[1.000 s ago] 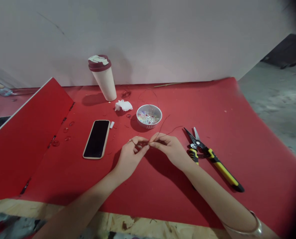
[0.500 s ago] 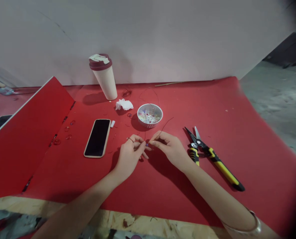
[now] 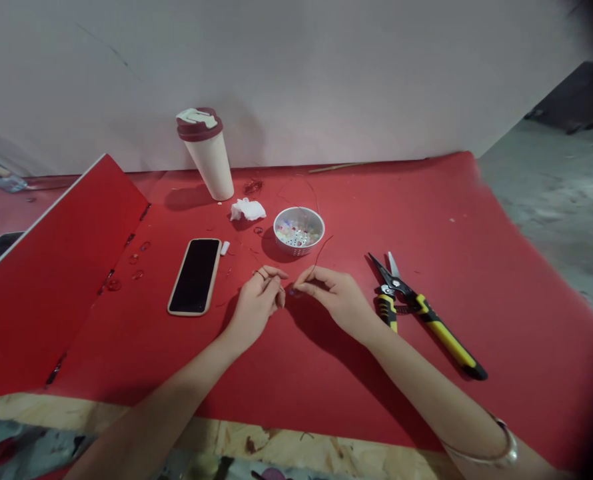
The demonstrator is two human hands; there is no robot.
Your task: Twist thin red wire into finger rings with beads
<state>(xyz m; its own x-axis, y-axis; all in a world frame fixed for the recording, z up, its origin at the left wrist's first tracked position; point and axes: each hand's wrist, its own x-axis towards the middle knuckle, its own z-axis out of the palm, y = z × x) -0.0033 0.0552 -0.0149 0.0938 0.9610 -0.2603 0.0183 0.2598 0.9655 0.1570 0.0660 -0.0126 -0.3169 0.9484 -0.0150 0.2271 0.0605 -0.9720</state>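
Note:
Between the thumb and fingertips of my right hand is a thin red wire, its free end pointing up and away. A small bluish bead shows just at those fingertips. My left hand, with a ring on one finger, is closed close by on the left, its forefinger stretched toward the bead. A faint strand of wire rises from the left fingers; their exact grip is partly hidden. Beyond both hands stands a small perforated metal bowl of mixed pale beads.
A phone lies left of my hands, near a crumpled tissue and a lidded cup. Yellow-black shears lie open at right. Several small wire rings sit by a raised red board.
My left hand has drawn slightly left from the bead, leaving a gap between the hands. The wire at my right hand has swung more upright. The bead stays by the right fingertips.

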